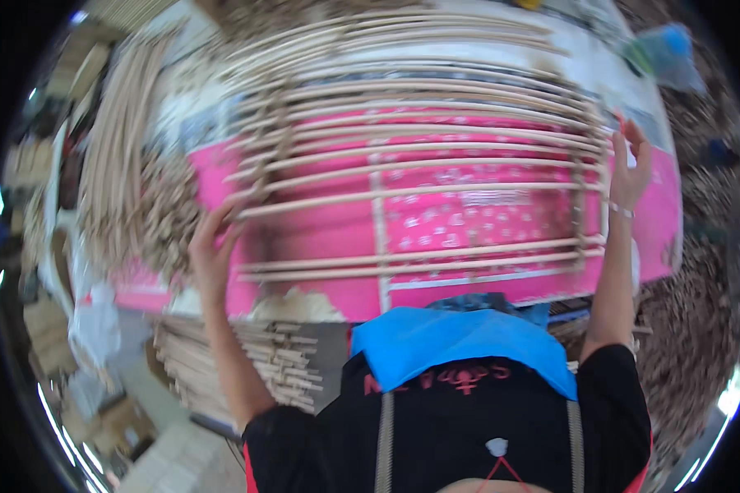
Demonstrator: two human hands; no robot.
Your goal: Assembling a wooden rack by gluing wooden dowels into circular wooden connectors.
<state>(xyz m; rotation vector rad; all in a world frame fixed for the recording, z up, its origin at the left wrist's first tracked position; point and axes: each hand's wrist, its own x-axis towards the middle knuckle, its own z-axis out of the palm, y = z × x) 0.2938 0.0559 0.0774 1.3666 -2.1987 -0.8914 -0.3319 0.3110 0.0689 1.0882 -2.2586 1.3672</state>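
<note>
Pale wooden sticks (436,195) lie side by side across a pink printed sheet (321,234) on the table in front of me. Two of them lie nearest me, apart from the others. At the left ends of the sticks is my left hand (215,240), thumb and fingers apart, fingertips close to one stick's end; I cannot tell whether they touch it. My right hand (631,168) is raised by the right ends with its fingers spread, and I see nothing held in it. Dark crosswise strips (578,197) run near both ends of the sticks. Motion blurs the picture.
Long sticks (122,135) are stacked at the far left, beside a heap of short brown pieces (168,214). More sticks (230,357) lie below the table's front edge. A blue-topped plastic bag (670,56) is at the far right corner. A blue cloth (464,341) covers my front.
</note>
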